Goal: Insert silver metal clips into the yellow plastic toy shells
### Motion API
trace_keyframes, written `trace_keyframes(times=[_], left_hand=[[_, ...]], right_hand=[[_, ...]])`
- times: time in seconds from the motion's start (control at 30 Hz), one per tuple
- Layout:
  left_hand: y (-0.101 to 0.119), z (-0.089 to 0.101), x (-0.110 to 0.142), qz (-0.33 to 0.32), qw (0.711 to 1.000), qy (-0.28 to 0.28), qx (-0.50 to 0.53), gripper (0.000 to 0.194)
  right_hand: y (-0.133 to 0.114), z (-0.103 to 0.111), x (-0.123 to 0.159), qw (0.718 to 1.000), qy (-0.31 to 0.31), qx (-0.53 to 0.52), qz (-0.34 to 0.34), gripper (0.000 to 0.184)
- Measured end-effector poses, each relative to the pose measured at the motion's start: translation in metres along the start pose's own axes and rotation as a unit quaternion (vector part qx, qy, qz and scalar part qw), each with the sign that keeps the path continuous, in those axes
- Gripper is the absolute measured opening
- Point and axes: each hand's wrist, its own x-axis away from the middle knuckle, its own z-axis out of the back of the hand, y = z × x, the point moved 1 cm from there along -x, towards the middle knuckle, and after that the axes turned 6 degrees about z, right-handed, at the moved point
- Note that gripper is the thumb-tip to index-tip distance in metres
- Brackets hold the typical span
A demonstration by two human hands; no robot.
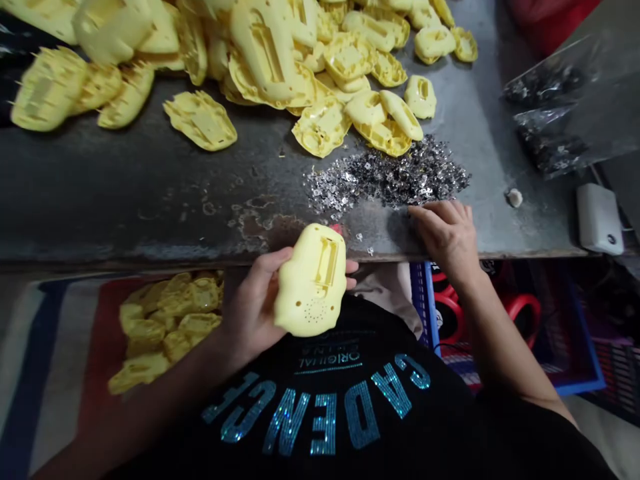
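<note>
My left hand [260, 293] is closed around a yellow plastic shell [305, 287]. The shell's outer face is turned up, showing a battery slot, screw holes and a ring of speaker holes. My right hand [447, 233] rests at the near edge of a pile of small shiny metal clips [390, 175] on the table. Its fingers are bent together and point down; whatever they pinch, if anything, is hidden. Two loose metal clips [370, 251] lie near the table's front edge, between my hands.
A heap of yellow shells [265, 53] covers the back of the grey table [90, 193]. Plastic bags of dark parts [550, 133] and a white device [600, 219] stand at the right. Below are more shells [175, 320] on the left and a blue crate [580, 385] with red rings.
</note>
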Motion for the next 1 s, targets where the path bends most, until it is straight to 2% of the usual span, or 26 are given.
trace_keyframes(times=[0.07,0.17,0.27,0.37,0.5,0.57,0.67,0.83,1.0], left_hand=[[-0.003,0.0,0.0,0.002,1.0,0.002,0.007,0.076],[-0.005,0.002,0.001,0.007,1.0,-0.004,0.01,0.065],[-0.003,0.006,0.001,0.052,0.999,-0.007,0.004,0.067],[0.0,0.007,-0.001,0.084,0.996,-0.006,-0.004,0.072],[-0.001,0.003,-0.007,0.049,0.998,-0.048,-0.01,0.059],[-0.001,0.0,-0.009,0.032,0.997,-0.069,-0.015,0.054],[-0.002,-0.002,-0.011,0.042,0.996,-0.082,-0.016,0.051],[-0.002,-0.002,-0.011,0.082,0.995,-0.06,-0.012,0.057],[-0.006,-0.002,-0.013,0.103,0.993,-0.058,-0.005,0.067]], right_hand=[[0.004,-0.001,0.005,1.0,-0.015,0.018,0.007,0.03],[0.013,0.006,0.016,0.999,0.01,-0.002,-0.033,0.024],[0.024,0.012,0.019,0.996,0.038,-0.009,-0.081,0.023],[0.03,0.01,0.01,0.996,0.006,0.012,-0.093,0.024],[0.026,0.007,0.002,0.996,-0.018,0.014,-0.085,0.02],[0.023,0.012,0.005,0.997,-0.003,-0.005,-0.075,0.021],[0.02,0.024,0.016,0.996,0.018,-0.037,-0.073,0.02],[0.016,0.032,0.034,0.996,-0.019,-0.045,-0.073,0.016],[0.015,0.031,0.044,0.995,0.002,-0.012,-0.098,0.016]])
